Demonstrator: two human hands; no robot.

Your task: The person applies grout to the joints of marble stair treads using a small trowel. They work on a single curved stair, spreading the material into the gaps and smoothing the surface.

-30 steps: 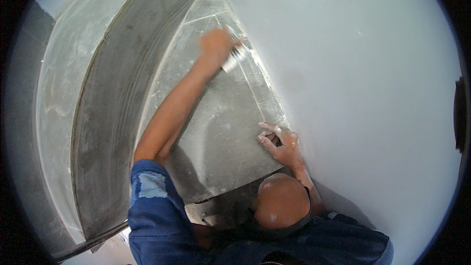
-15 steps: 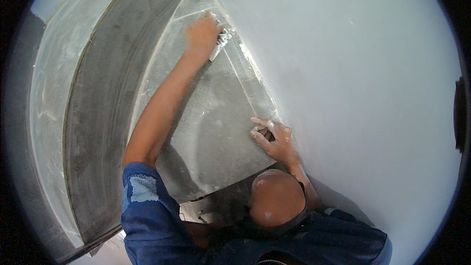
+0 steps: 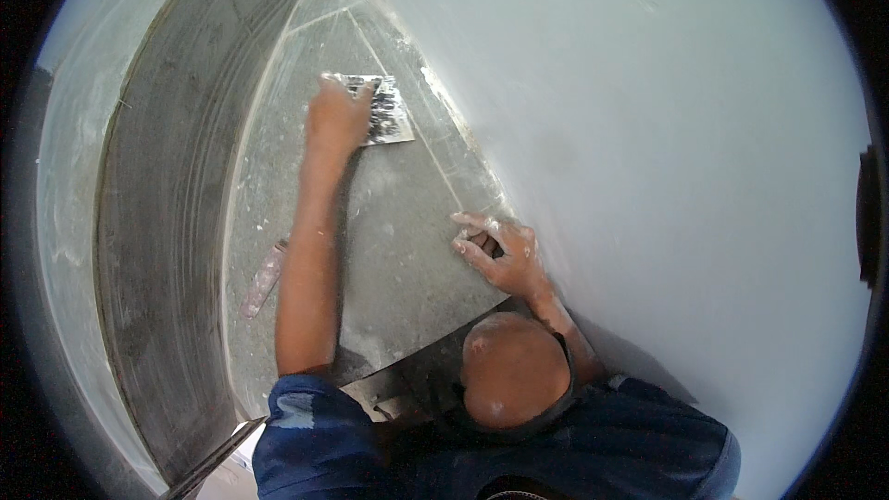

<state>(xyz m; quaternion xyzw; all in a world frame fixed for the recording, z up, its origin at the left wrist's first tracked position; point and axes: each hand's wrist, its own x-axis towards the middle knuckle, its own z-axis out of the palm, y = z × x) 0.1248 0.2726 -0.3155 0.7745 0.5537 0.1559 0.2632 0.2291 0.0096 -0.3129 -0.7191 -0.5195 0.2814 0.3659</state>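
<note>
My left hand holds a flat metal scraper, smeared white and dark, against the grey triangular surface near its narrow upper part. A pink, paint-spotted handle-like thing lies left of my left forearm. Lower right, my right hand, crusted with white powder, rests at the surface's edge beside the pale wall, thumb and forefinger apart, other fingers curled loosely, with nothing visible in them.
A curved dark grey panel borders the surface on the left. A smooth pale wall fills the right side. A rounded bare body part with a dark strap is at the bottom; I cannot make out whose.
My left hand and scraper have moved left and down from near the seam, the scraper now turned flatter. The pink thing has come into sight. The surroundings have shifted left in view.
</note>
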